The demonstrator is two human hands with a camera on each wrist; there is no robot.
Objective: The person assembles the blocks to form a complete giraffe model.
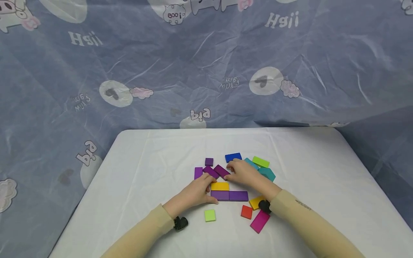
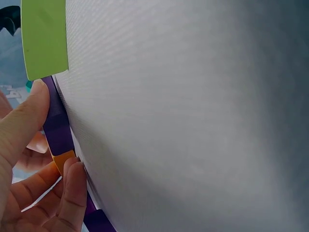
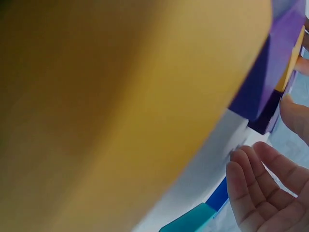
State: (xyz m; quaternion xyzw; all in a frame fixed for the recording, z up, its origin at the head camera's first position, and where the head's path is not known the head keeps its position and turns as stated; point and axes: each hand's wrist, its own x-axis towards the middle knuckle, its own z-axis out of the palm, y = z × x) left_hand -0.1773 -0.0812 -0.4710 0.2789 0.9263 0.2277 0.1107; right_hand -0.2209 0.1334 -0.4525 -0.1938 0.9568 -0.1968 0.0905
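Note:
My left hand (image 1: 196, 191) spans the left end of a small row of blocks. Its thumb lies against the front purple block (image 1: 219, 195) and its fingers reach behind the yellow block (image 1: 220, 186), pinching the two together; the left wrist view shows this closer. A second purple block (image 1: 238, 196) continues the front row. Farther back, my right hand (image 1: 247, 174) has its thumb at the end of a dark magenta block (image 1: 221, 171). In the right wrist view its other fingers (image 3: 239, 181) are loosely bent, apart from that block.
Behind the right hand lie blue (image 1: 233, 157), green (image 1: 260, 161) and teal (image 1: 267, 174) blocks. Several purple blocks sit behind the left hand, including a small square one (image 1: 209, 162). Lime (image 1: 210, 215), red (image 1: 246, 212) and magenta (image 1: 260, 221) blocks lie nearer on the white table (image 1: 145, 179).

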